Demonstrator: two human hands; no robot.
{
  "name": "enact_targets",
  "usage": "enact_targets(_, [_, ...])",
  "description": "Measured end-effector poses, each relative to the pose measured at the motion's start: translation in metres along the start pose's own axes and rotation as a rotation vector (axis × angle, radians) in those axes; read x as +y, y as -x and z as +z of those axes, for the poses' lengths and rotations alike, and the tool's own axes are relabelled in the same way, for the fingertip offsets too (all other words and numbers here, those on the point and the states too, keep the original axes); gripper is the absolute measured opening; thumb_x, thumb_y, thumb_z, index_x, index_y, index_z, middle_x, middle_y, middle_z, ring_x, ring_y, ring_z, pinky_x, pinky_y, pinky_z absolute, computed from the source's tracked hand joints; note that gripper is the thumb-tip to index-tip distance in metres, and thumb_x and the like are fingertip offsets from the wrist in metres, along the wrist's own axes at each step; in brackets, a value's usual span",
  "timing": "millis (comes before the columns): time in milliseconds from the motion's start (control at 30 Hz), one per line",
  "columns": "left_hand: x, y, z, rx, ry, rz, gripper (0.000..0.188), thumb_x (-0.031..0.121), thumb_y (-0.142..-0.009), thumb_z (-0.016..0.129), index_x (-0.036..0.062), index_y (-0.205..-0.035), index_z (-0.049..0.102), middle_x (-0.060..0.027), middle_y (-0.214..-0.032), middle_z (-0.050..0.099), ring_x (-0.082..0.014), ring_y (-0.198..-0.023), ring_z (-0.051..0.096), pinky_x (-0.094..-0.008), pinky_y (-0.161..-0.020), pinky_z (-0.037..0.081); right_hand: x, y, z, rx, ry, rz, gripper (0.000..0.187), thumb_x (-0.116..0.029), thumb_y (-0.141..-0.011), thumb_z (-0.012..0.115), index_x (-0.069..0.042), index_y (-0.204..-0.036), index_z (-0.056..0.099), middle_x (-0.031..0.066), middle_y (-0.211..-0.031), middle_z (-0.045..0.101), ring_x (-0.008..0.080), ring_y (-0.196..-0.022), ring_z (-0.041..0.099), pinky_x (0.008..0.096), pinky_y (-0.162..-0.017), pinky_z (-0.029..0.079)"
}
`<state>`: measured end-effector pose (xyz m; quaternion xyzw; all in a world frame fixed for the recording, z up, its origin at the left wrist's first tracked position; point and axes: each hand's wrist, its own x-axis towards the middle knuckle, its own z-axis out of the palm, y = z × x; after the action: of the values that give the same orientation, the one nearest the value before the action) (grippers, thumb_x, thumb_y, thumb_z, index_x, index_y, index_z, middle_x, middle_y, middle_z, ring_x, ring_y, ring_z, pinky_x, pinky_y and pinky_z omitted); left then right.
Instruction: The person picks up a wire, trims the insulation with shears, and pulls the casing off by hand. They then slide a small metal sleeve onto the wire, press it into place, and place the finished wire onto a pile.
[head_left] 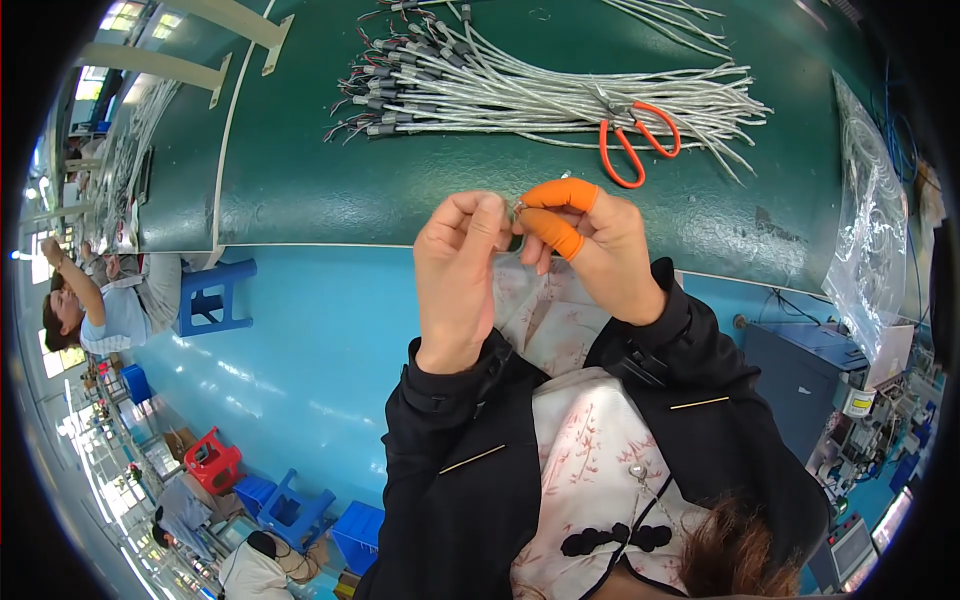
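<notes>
Landmark = cable bundle [560, 92] on the green table [330, 200].

Progress, my read: piecework, mid-item. Cables in the bundle show grey collars [380, 130] and fine wires [336, 133] at the left end, so that end looks prepped. Whether they're finished or waiting, can't tell. More cables [670, 20] lie beyond the bundle, upper right; their left ends are out of frame, so prep state unknown. Piece in hand looks unfinished; no count possible.

Work piece [518, 207]: nearer the wearer than the bundle, at the fingertips, off the table surface. Right hand [612, 250] pinches it between thumb and forefinger, both in orange finger covers [555, 232]. Left hand [455, 270] has thumb and forefinger together right beside it; can't tell if it grips anything. Scissors [619, 110] rest on the bundle's right half, unheld.

Hard to see: piece is tiny and mostly covered by fingers, type unclear. Left-hand fingertips partly hidden behind its thumb. Wires at the bundle's left end too tangled to separate. Plastic bag [872, 215] right of the bundle: glare, contents unclear.
</notes>
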<state>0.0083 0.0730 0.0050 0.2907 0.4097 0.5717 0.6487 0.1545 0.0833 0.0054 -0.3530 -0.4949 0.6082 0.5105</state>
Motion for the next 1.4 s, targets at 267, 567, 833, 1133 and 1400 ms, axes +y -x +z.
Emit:
enact_targets(267, [0.038,-0.002,0.010,-0.053,-0.734,0.511,0.018,0.004,-0.085,0.061,0.0009,-0.103,0.062,-0.0043,-0.101,0.060,-0.0151,-0.087,0.052,-0.0271,-0.078,0.041,-0.006,-0.001,-0.001,-0.032,0.048,0.052,0.013,0.001,-0.089,0.058,0.004,-0.101,0.060,0.0088,-0.081,0.064,0.0119,-0.064,0.061,0.0226,-0.053,0.049])
enact_targets(567, [0.035,-0.010,-0.002,-0.157,-1.127,0.741,0.015,0.001,-0.077,0.066,0.0037,-0.092,0.069,-0.0067,-0.098,0.063,-0.0225,-0.092,0.055,-0.0312,-0.081,0.043,-0.011,-0.004,0.001,-0.053,0.077,0.087,0.013,0.001,-0.089,0.058,0.006,-0.101,0.058,0.0103,-0.083,0.064,0.0126,-0.064,0.062,0.0233,-0.055,0.050])
enact_targets(833, [0.017,-0.002,0.005,-0.012,-1.573,1.231,0.014,0.000,-0.072,0.069,0.0039,-0.084,0.064,-0.0069,-0.098,0.063,-0.0256,-0.087,0.055,-0.0341,-0.073,0.044,-0.015,-0.009,-0.004,-0.048,-0.145,0.282,0.012,-0.001,-0.090,0.058,0.006,-0.099,0.057,0.0105,-0.081,0.063,0.0138,-0.063,0.062,0.0233,-0.053,0.050])
enact_targets(1133, [0.034,0.002,0.001,0.031,-1.274,0.938,0.023,0.004,-0.074,0.069,0.0029,-0.096,0.064,-0.0079,-0.107,0.061,-0.0246,-0.096,0.053,-0.0346,-0.079,0.043,-0.023,-0.011,-0.006,0.021,-0.128,0.228,0.014,-0.002,-0.088,0.060,0.005,-0.100,0.058,0.0095,-0.080,0.063,0.0122,-0.061,0.061,0.0223,-0.051,0.049])
enact_targets(1400, [0.046,-0.003,0.000,-0.182,-0.951,0.514,0.022,0.002,-0.079,0.067,0.0023,-0.101,0.066,-0.0103,-0.118,0.055,-0.0181,-0.106,0.050,-0.0290,-0.084,0.040,-0.016,-0.001,0.001,-0.020,0.124,0.045,0.015,0.003,-0.087,0.061,0.005,-0.101,0.060,0.0086,-0.083,0.064,0.0113,-0.065,0.063,0.0216,-0.053,0.049])
